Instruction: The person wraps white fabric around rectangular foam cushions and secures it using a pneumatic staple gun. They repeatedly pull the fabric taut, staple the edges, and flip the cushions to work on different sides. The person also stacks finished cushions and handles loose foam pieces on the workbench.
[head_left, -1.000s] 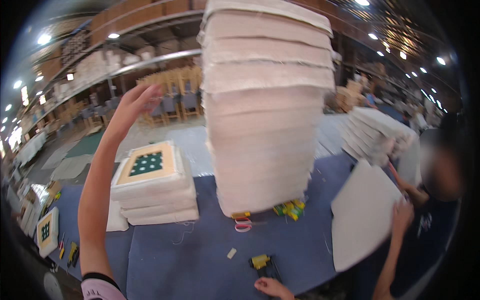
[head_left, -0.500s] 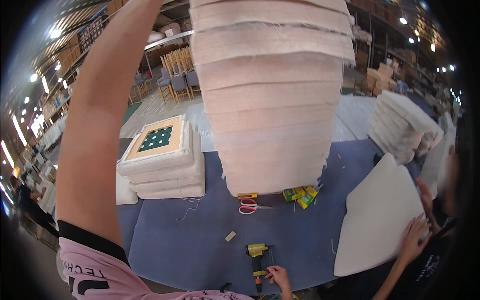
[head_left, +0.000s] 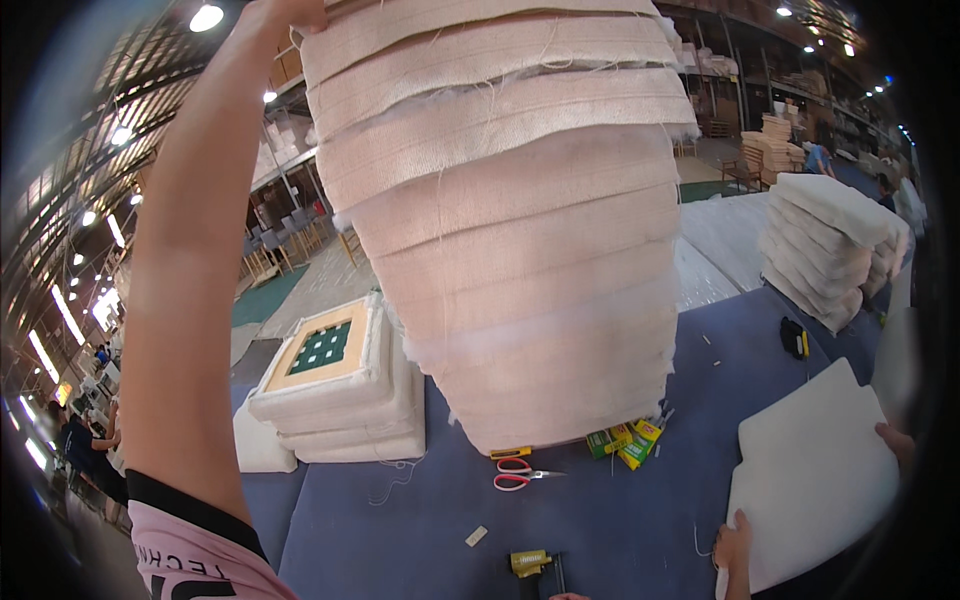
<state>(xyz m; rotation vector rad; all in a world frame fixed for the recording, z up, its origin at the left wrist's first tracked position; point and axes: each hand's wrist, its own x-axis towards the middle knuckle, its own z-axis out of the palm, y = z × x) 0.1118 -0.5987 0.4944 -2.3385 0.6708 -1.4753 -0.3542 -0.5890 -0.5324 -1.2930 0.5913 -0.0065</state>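
Observation:
A tall stack of white padded seat cushions [head_left: 530,260] rises in front of me past the upper edge of the picture. My left arm reaches up along its left side. My left hand [head_left: 298,14], cut by the top edge, closes on the corner of an upper cushion, its fingers partly hidden. Only a sliver of my right hand [head_left: 570,596] shows at the bottom edge, beside a yellow and black pneumatic staple gun [head_left: 530,565]; its fingers cannot be made out. Red-handled scissors [head_left: 514,474] lie at the foot of the stack.
Yellow-green boxes [head_left: 638,443], a yellow cutter [head_left: 510,453] and a small pale block [head_left: 476,536] lie on the blue table [head_left: 400,530]. A lower cushion stack [head_left: 340,420] stands left. At right, a co-worker's hands [head_left: 733,545] hold a white panel [head_left: 820,480]; another stack [head_left: 825,245] stands behind.
My view has tilted up and shifted. My left hand has come into sight at the stack's upper left, while the right has slipped almost out. The co-worker's panel and hands have moved.

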